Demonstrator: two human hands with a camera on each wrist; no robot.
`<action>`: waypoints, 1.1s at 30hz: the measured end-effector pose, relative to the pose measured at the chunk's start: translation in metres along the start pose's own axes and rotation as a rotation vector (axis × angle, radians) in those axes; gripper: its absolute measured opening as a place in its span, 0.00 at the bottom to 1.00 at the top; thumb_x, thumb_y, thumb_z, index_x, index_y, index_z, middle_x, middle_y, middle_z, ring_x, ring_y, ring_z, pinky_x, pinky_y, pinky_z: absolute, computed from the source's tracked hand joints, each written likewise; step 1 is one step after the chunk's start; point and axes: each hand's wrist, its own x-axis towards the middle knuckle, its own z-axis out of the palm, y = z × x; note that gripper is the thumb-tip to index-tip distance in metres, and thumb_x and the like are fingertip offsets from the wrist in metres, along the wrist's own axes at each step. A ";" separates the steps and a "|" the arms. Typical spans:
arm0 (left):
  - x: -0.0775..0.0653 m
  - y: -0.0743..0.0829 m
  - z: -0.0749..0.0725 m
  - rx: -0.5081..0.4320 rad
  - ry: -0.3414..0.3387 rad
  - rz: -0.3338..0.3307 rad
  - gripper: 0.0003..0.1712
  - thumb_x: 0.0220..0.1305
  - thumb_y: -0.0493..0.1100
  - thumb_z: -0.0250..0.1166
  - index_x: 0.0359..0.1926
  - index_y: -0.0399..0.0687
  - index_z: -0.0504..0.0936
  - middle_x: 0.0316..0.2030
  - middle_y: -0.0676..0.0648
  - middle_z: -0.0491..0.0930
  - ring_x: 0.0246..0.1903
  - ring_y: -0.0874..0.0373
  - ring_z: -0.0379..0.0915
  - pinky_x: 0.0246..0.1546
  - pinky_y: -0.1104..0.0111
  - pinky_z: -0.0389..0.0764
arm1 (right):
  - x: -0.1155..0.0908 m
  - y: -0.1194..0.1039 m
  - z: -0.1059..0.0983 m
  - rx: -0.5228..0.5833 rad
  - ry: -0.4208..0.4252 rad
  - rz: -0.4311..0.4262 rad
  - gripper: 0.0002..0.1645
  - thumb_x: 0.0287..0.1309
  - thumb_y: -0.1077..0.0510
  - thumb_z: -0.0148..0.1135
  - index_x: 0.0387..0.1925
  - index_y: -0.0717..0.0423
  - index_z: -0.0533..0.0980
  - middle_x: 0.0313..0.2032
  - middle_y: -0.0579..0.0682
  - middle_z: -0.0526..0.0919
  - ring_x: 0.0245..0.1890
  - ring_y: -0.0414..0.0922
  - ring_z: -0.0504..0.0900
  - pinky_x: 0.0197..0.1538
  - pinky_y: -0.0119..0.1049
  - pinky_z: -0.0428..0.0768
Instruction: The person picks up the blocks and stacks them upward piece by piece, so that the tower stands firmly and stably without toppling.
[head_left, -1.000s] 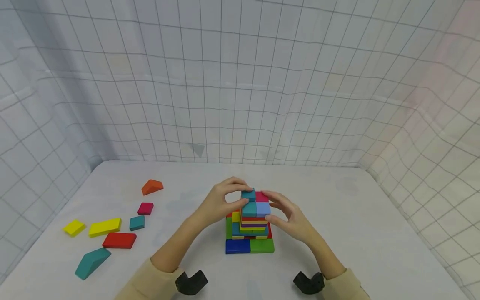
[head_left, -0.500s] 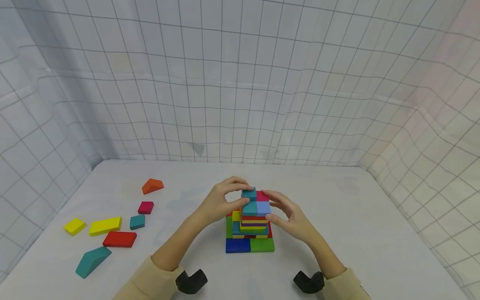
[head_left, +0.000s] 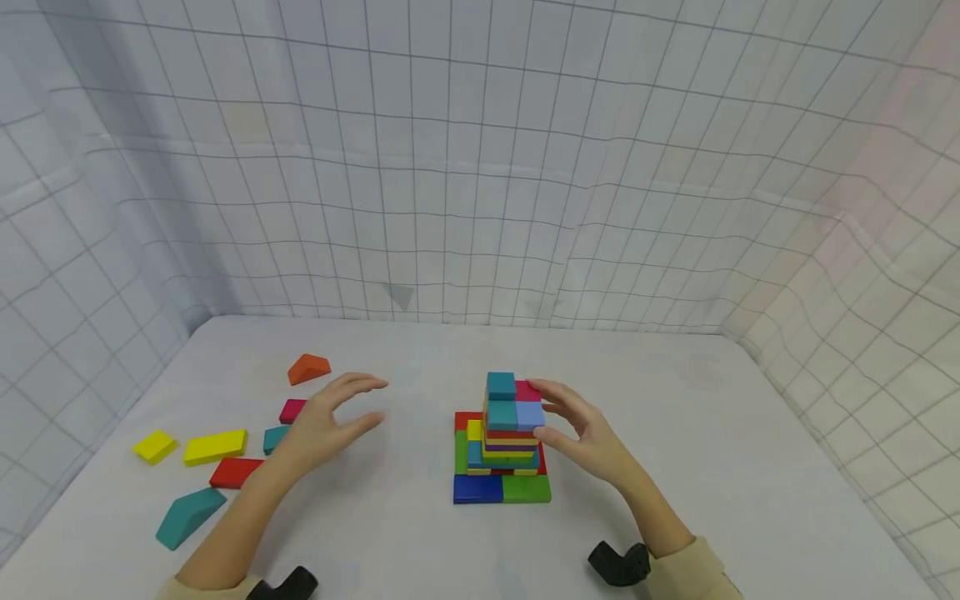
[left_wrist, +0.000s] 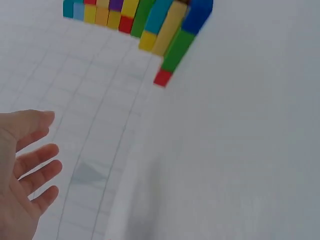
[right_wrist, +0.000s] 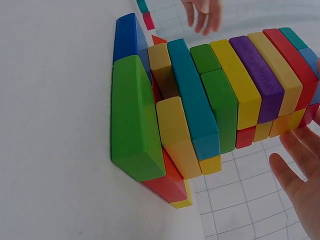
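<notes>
A tall tower of colored wooden blocks (head_left: 512, 457) stands mid-table on a wider base of green, blue and red blocks. A small teal block (head_left: 501, 386) tops its left side, beside a pink block (head_left: 527, 390). My right hand (head_left: 583, 431) rests at the tower's upper right, thumb by the light blue block (head_left: 529, 415) and index finger at the pink one. In the right wrist view, relaxed fingers (right_wrist: 300, 150) lie along the upper layers. Left of the tower, my left hand (head_left: 318, 429) hovers over the table with fingers apart, holding nothing.
Loose blocks lie on the left of the white table: an orange one (head_left: 308, 369), yellow ones (head_left: 216, 447), a red one (head_left: 234, 472) and a large teal one (head_left: 190, 517). My left hand and forearm partly cover some. A white gridded curtain (head_left: 480, 167) surrounds the table.
My left hand has let go of the small teal block on top and moved left, away from the tower. The right hand stays at the tower's upper right.
</notes>
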 end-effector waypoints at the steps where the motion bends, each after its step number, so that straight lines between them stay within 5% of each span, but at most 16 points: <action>1: -0.006 -0.009 -0.007 0.039 0.007 -0.019 0.23 0.55 0.41 0.67 0.53 0.44 0.76 0.52 0.43 0.72 0.53 0.45 0.66 0.48 0.46 0.71 | 0.000 0.000 0.000 -0.001 -0.001 0.000 0.34 0.55 0.70 0.58 0.63 0.59 0.61 0.61 0.55 0.66 0.60 0.46 0.66 0.58 0.41 0.70; 7: -0.032 -0.050 -0.037 0.293 0.025 -0.191 0.26 0.54 0.43 0.67 0.54 0.37 0.73 0.49 0.36 0.69 0.49 0.37 0.62 0.47 0.41 0.68 | -0.002 0.003 -0.001 0.004 -0.006 0.014 0.34 0.55 0.69 0.58 0.64 0.58 0.61 0.61 0.54 0.65 0.60 0.44 0.66 0.58 0.41 0.70; 13: -0.039 -0.068 -0.038 0.391 0.004 -0.321 0.33 0.54 0.53 0.66 0.54 0.37 0.72 0.47 0.32 0.68 0.43 0.37 0.63 0.40 0.44 0.72 | -0.002 0.002 -0.001 0.008 -0.004 0.024 0.34 0.55 0.69 0.58 0.64 0.57 0.61 0.61 0.53 0.66 0.60 0.44 0.66 0.58 0.45 0.69; 20: -0.037 -0.074 -0.032 0.409 0.083 -0.235 0.24 0.52 0.43 0.68 0.49 0.37 0.76 0.43 0.33 0.73 0.40 0.38 0.66 0.40 0.45 0.70 | -0.001 0.003 -0.001 -0.003 0.001 0.022 0.35 0.53 0.72 0.58 0.63 0.60 0.61 0.61 0.56 0.66 0.60 0.44 0.67 0.58 0.36 0.70; 24: -0.034 -0.071 -0.029 0.350 0.069 -0.206 0.20 0.53 0.36 0.66 0.49 0.36 0.77 0.44 0.34 0.74 0.42 0.39 0.67 0.43 0.45 0.70 | 0.000 0.004 -0.001 -0.001 -0.002 0.016 0.34 0.52 0.73 0.57 0.62 0.64 0.61 0.61 0.58 0.66 0.59 0.44 0.67 0.57 0.36 0.70; 33: -0.002 -0.025 -0.002 0.081 0.073 -0.067 0.18 0.54 0.34 0.65 0.48 0.42 0.79 0.44 0.44 0.76 0.43 0.49 0.71 0.40 0.52 0.78 | 0.000 0.003 -0.001 0.019 -0.004 0.028 0.34 0.55 0.69 0.58 0.64 0.57 0.61 0.62 0.53 0.65 0.60 0.44 0.65 0.58 0.39 0.69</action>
